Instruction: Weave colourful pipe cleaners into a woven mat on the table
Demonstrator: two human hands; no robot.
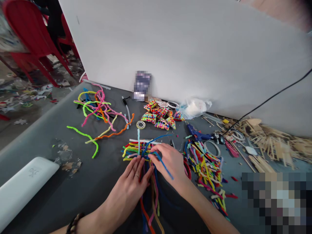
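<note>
Blue, fuzzy and bendy, a stem is pinched in the right hand; the left hand lies flat, fingers extended, over a woven piece — plush, multicoloured, crisscrossed, loose-ended — on the dark, smooth surface.

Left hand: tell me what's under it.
Under the fingertips of the left hand is the near edge of a woven patch of fuzzy stems. Loose strands, including an orange one, trail out toward the wearer. Whatever the palm and fingers cover can't be seen.
</note>
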